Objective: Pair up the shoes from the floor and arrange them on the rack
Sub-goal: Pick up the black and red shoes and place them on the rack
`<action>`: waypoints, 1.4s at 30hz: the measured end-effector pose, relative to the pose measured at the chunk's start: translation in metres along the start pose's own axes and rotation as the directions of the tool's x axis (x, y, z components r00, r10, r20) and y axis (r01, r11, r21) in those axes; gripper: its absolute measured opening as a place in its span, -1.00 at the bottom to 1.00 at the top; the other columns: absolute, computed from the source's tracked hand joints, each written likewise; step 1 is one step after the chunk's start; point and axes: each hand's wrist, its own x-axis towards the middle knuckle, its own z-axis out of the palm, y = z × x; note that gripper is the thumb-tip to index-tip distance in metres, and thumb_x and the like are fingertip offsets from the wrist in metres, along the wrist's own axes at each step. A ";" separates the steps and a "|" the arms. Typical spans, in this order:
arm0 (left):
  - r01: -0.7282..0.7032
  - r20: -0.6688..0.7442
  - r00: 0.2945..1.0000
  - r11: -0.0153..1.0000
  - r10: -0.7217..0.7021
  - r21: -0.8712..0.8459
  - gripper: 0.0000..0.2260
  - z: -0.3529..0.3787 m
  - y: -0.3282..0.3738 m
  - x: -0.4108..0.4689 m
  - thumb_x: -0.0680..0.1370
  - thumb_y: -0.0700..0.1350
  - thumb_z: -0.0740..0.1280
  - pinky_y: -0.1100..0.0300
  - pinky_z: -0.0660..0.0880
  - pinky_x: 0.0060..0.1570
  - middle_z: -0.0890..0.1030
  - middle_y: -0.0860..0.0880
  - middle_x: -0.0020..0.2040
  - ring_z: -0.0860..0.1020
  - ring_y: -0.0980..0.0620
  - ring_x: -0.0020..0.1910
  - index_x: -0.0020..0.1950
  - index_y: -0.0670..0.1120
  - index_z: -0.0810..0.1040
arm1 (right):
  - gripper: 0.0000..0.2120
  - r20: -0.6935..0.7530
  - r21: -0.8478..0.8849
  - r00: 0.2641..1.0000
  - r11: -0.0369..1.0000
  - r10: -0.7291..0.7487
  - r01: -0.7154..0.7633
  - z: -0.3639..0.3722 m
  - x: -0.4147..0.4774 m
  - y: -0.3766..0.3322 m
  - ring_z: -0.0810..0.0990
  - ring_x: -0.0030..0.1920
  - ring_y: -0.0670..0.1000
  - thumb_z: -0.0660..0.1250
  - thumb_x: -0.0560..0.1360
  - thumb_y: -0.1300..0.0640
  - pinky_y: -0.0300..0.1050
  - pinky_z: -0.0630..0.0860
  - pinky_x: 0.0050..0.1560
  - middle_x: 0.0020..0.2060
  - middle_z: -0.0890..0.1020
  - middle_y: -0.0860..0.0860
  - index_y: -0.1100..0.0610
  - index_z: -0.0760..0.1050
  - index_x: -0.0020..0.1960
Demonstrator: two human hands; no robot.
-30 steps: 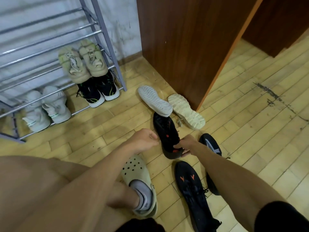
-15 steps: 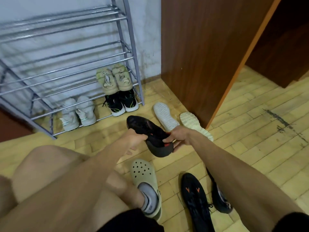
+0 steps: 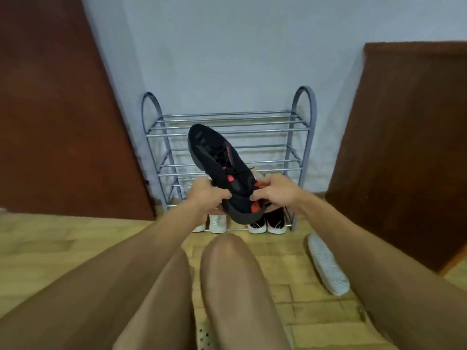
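Observation:
A black sneaker with red accents [image 3: 222,168] is held up in front of the grey metal shoe rack [image 3: 302,127], toe pointing up and away. My left hand [image 3: 206,193] grips its heel end from the left and my right hand [image 3: 274,192] grips it from the right. On the rack's bottom shelf stand a white pair [image 3: 217,222] and a black pair with white soles [image 3: 267,223], partly hidden by the held shoe. A pale shoe [image 3: 327,266] lies sole-up on the floor at the right.
Dark brown wooden panels stand to the left [image 3: 63,109] and right [image 3: 404,147] of the rack. My bare knees [image 3: 227,274] fill the lower view, over a pale clog [image 3: 204,334]. The floor is yellow wood parquet [image 3: 50,243]. The rack's upper shelves hold nothing visible.
Both hands lifted the black sneaker off the floor and up in front of the rack. The view swung from the floor to face the rack head-on.

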 end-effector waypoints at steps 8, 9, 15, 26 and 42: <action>-0.061 -0.218 0.975 0.996 0.046 -0.062 -0.59 -0.126 -0.013 -0.012 0.42 -0.37 0.40 0.02 0.61 -0.27 0.63 -0.21 0.05 0.63 -0.08 -0.14 0.23 -0.19 0.44 | -0.77 0.168 -0.279 0.984 0.954 -0.065 0.110 0.097 0.033 -0.105 0.66 -0.22 0.05 0.49 0.37 0.22 -0.02 0.66 -0.13 -0.25 0.66 0.02 0.09 0.56 0.00; -0.057 -0.252 0.967 0.996 0.036 -0.074 -0.57 -0.141 -0.023 -0.014 0.41 -0.35 0.42 0.04 0.62 -0.30 0.62 -0.22 0.07 0.64 -0.12 -0.07 0.25 -0.20 0.43 | -0.80 0.179 -0.295 0.982 0.949 -0.065 0.116 0.115 0.036 -0.111 0.68 -0.20 0.09 0.49 0.36 0.23 0.01 0.67 -0.12 -0.21 0.68 0.07 0.11 0.57 -0.04; 0.033 -0.367 0.923 0.974 -0.116 -0.225 -0.77 -0.204 -0.113 -0.024 0.39 -0.39 0.43 0.08 0.57 -0.30 0.60 -0.10 -0.14 0.59 -0.13 -0.07 -0.08 -0.17 0.47 | -0.68 0.230 -0.425 0.973 0.895 -0.038 0.136 0.232 0.046 -0.106 0.70 -0.27 0.14 0.56 0.32 0.17 0.01 0.68 -0.19 -0.16 0.71 0.18 0.28 0.63 0.02; 0.337 -0.073 0.925 0.892 -0.374 -0.302 -0.54 -0.251 -0.289 -0.027 0.57 0.17 0.20 0.05 0.43 0.23 0.57 -0.04 0.24 0.54 -0.02 0.20 0.35 -0.09 0.46 | -0.68 0.311 -0.209 0.875 0.925 0.371 -0.318 0.378 0.089 0.009 0.68 0.00 0.20 0.52 0.32 0.33 0.14 0.64 0.04 -0.02 0.70 0.20 0.33 0.60 0.06; 0.752 -0.285 0.651 0.545 -0.704 0.370 -0.38 -0.258 -0.461 0.039 0.53 0.12 0.29 0.07 0.47 0.00 0.46 -0.23 0.29 0.49 -0.18 0.20 0.39 -0.27 0.24 | -0.77 0.249 -0.371 0.784 0.804 0.569 -0.466 0.377 0.117 0.138 0.71 -0.18 0.14 0.52 0.35 0.21 0.07 0.67 -0.07 -0.15 0.71 0.15 0.24 0.63 -0.03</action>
